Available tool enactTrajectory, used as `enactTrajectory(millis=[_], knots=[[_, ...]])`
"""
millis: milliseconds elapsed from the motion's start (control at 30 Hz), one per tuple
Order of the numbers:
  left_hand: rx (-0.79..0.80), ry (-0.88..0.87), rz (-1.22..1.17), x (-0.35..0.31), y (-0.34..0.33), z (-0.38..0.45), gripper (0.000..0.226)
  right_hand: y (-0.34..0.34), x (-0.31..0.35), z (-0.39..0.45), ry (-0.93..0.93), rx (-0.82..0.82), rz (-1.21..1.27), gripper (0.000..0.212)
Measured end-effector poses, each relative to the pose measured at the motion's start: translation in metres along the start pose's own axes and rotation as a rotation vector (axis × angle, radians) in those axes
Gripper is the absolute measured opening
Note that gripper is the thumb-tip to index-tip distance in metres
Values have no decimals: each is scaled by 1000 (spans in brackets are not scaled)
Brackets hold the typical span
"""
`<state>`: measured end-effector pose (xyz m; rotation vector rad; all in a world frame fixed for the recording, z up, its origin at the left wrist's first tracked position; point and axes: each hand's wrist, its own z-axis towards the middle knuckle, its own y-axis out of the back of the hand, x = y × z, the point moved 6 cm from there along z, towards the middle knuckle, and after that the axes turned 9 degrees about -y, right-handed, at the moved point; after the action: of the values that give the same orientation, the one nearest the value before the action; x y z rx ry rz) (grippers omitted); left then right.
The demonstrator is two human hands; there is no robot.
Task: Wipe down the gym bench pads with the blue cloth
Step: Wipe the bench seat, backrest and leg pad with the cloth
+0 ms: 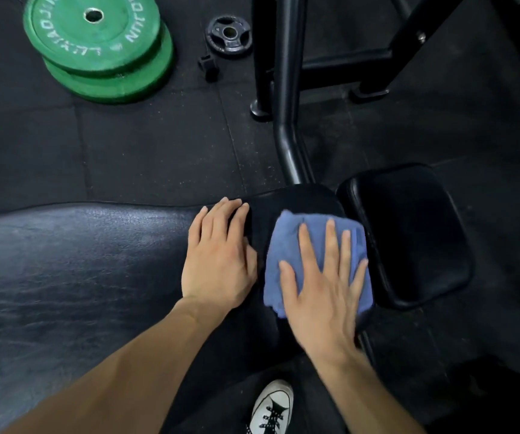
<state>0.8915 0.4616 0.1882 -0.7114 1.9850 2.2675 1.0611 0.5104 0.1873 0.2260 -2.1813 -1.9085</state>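
My right hand (pixel 321 296) lies flat, fingers spread apart, palm pressing the blue cloth (pixel 286 245) onto the narrow end of the long pad (pixel 80 261); nothing is pinched, the cloth is simply pinned beneath the palm. My left hand (pixel 218 258) rests just left of the cloth, fingers together and flat on the same pad, gripping nothing. Just beyond my right fingertips, across a small gap, sits the small seat pad (pixel 415 233), not yet touched by the cloth. To the left of my hands the long pad shows faint streaks, which I judge may be wiped surface. I judge the seat pad remains. Far beyond the fingers lie green weight plates (pixel 95 45) on the floor.
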Motion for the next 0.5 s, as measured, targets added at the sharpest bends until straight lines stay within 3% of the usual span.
enactTrajectory(millis=[200,500], knots=[[6,6,3,-1,1,-1,57,-13,-32,-86,-52,-19,10,66],[10,14,28,-2,1,-1,60,2,-28,-37,0,-30,39,62]])
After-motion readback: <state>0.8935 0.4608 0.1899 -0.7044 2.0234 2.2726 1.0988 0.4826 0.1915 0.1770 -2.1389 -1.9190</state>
